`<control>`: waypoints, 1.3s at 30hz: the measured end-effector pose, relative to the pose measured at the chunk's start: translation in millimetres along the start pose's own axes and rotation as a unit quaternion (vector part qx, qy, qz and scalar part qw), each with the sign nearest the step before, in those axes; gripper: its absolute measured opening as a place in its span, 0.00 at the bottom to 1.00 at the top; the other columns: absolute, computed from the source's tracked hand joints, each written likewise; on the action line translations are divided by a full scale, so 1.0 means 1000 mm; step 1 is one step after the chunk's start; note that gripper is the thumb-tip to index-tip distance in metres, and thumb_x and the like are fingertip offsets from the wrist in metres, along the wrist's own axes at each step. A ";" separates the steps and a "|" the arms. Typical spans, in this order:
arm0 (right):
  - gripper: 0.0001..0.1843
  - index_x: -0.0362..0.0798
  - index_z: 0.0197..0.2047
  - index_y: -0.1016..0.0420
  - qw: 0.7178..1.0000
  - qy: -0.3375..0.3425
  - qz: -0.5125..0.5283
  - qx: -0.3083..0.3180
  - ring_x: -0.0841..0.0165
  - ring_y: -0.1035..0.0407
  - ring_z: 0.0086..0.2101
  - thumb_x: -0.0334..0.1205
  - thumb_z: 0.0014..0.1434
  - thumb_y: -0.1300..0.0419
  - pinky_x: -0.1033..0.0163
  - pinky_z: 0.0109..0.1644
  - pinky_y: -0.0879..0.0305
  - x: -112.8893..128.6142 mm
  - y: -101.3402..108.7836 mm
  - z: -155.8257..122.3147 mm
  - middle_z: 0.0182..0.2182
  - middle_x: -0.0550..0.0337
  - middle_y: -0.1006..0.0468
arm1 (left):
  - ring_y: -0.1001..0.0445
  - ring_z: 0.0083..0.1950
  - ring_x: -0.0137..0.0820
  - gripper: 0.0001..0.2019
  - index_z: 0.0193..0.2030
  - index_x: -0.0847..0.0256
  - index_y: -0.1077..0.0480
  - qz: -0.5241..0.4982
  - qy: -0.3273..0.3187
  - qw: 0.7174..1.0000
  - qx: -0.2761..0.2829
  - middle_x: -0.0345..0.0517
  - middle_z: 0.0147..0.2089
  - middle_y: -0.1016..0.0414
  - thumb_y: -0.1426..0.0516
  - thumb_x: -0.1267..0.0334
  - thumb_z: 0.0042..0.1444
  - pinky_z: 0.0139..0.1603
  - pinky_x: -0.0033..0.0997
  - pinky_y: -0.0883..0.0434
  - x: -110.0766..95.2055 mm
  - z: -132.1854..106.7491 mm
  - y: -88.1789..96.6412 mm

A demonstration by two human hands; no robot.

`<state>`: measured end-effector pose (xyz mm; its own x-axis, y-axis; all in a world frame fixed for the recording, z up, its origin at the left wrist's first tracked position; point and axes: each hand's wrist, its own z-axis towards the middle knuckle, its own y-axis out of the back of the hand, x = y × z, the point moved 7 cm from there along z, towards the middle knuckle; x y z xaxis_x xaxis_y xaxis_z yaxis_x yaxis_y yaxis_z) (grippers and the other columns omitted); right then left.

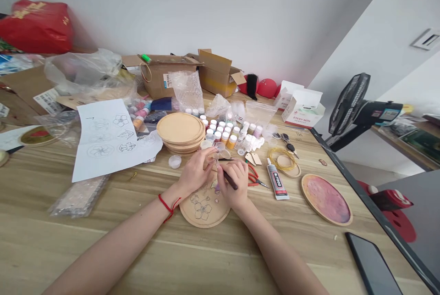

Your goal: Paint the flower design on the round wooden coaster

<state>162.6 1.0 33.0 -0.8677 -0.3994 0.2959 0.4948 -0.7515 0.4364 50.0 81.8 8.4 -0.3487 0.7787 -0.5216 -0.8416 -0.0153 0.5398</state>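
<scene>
A round wooden disc (pixel 202 210) with flower outlines drawn on it lies on the table in front of me. My left hand (pixel 194 173) is closed at the disc's far edge, fingers pinched on a small clear thing I cannot make out. My right hand (pixel 233 182) grips a dark brush or pen (pixel 229 179), its tip at the disc's upper right part. A red string is tied round my left wrist. Just beyond the hands stand several small paint pots (pixel 223 132) and a white lid (pixel 174 161).
A stack of plain wooden discs (pixel 180 130), a sheet of flower sketches (pixel 110 141), a glue tube (pixel 277 185), red pliers (pixel 253 176), coiled gold wire (pixel 282 157), a pink painted disc (pixel 326 198), a phone (pixel 373 265), cardboard boxes (pixel 165 75), a fan (pixel 349 104).
</scene>
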 end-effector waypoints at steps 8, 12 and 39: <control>0.21 0.48 0.23 0.26 0.913 -0.368 0.177 -0.007 0.65 0.28 0.23 0.52 0.63 0.41 0.61 0.31 0.35 -0.043 -0.010 -0.010 0.20 0.60 0.22 | 0.26 0.61 0.38 0.22 0.63 0.58 0.41 -0.017 -0.025 1.000 -0.008 0.52 0.59 0.26 0.44 0.69 0.62 0.60 0.45 0.27 0.000 -0.002 -0.002; 0.23 0.47 0.21 0.27 0.871 -0.432 0.233 -0.026 0.64 0.28 0.23 0.54 0.60 0.39 0.59 0.32 0.32 -0.051 -0.013 -0.011 0.18 0.59 0.23 | 0.26 0.60 0.38 0.22 0.62 0.57 0.40 -0.017 -0.020 1.000 -0.013 0.51 0.58 0.25 0.43 0.68 0.62 0.60 0.45 0.27 0.000 -0.001 -0.002; 0.04 0.50 0.39 0.29 0.997 0.030 0.015 0.065 0.62 0.31 0.35 0.34 0.65 0.44 0.54 0.43 0.37 0.003 -0.007 -0.003 0.29 0.58 0.25 | 0.26 0.59 0.39 0.18 0.60 0.57 0.37 0.002 0.015 1.000 -0.016 0.51 0.57 0.24 0.45 0.65 0.63 0.60 0.46 0.27 0.004 0.001 0.000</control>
<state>156.5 3.9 28.5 -0.8515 -0.4549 0.2608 0.5197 -0.6658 0.5354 49.4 85.6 7.0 -0.3640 0.7595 -0.5391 -0.8527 -0.0389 0.5209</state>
